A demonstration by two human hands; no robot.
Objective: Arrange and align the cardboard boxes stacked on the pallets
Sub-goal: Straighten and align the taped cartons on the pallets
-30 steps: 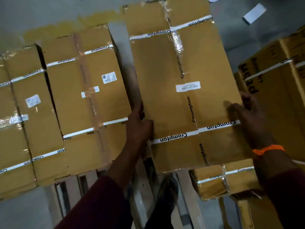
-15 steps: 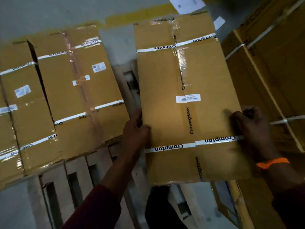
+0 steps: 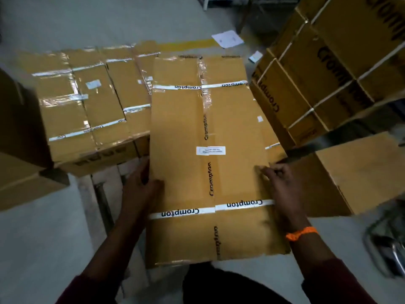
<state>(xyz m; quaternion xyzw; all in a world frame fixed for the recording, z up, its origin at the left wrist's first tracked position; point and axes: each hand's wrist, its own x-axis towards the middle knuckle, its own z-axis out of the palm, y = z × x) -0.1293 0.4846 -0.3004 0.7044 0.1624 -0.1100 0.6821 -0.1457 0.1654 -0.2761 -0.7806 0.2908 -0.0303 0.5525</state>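
Note:
A long brown cardboard box (image 3: 186, 132) with white "Crompton" straps is held up in front of me, above the wooden pallet (image 3: 103, 194). My left hand (image 3: 140, 189) grips its left edge near the lower strap. My right hand (image 3: 278, 183), with an orange wristband, grips its right edge. To the left, a row of similar strapped boxes (image 3: 92, 106) lies side by side on the pallet. The held box's far end overlaps the rightmost box of that row.
A tall stack of strapped boxes (image 3: 324, 69) rises at the right, with a plain carton (image 3: 355, 172) below it. Another carton (image 3: 19, 172) stands at the left edge. Loose paper (image 3: 228, 38) lies on the grey floor beyond. A metal frame (image 3: 390, 249) shows at lower right.
The box has come up and toward me in both hands. The view has pulled back, so the row of boxes on the pallet now looks lower and farther away.

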